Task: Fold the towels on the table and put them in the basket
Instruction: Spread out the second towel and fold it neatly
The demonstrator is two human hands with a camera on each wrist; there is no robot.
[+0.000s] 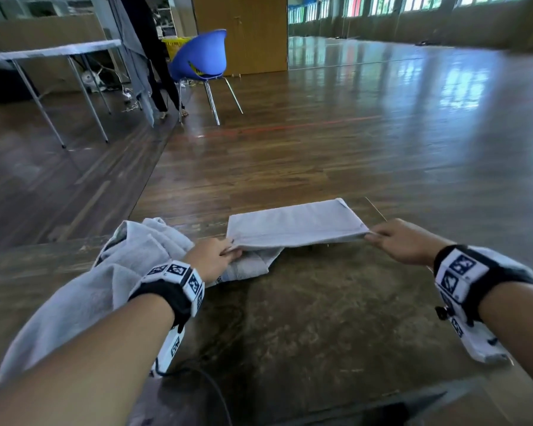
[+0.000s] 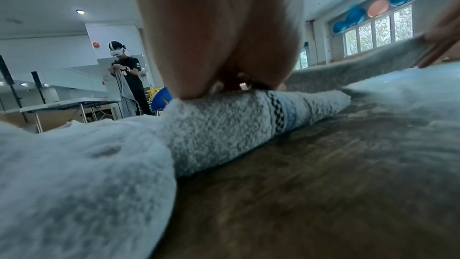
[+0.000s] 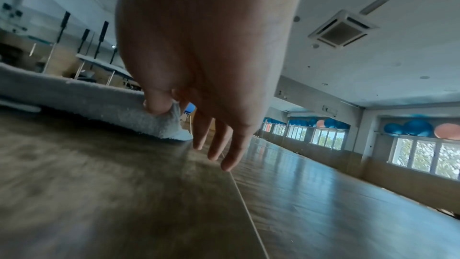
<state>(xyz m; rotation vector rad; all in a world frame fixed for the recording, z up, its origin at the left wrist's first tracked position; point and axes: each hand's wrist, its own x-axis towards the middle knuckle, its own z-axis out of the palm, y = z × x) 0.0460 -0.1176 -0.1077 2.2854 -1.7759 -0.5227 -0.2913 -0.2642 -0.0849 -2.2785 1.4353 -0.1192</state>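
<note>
A pale grey folded towel (image 1: 296, 224) is stretched flat just above the far part of the brown table (image 1: 320, 318). My left hand (image 1: 220, 252) pinches its near left corner. My right hand (image 1: 379, 236) pinches its near right corner between thumb and forefinger, the other fingers (image 3: 214, 145) hanging straight, as the right wrist view shows. A heap of loose grey towels (image 1: 111, 272) lies at the left of the table, partly under my left forearm; in the left wrist view this heap (image 2: 224, 125) lies right below my left hand (image 2: 224, 82). No basket is near my hands.
The table's far edge runs just beyond the towel, its right edge (image 3: 246, 204) near my right hand. A blue chair (image 1: 202, 59) stands on the wooden floor beyond, with a yellow crate (image 1: 174, 44) behind it. Another person (image 2: 127, 78) holds a towel by a white table (image 1: 59, 52).
</note>
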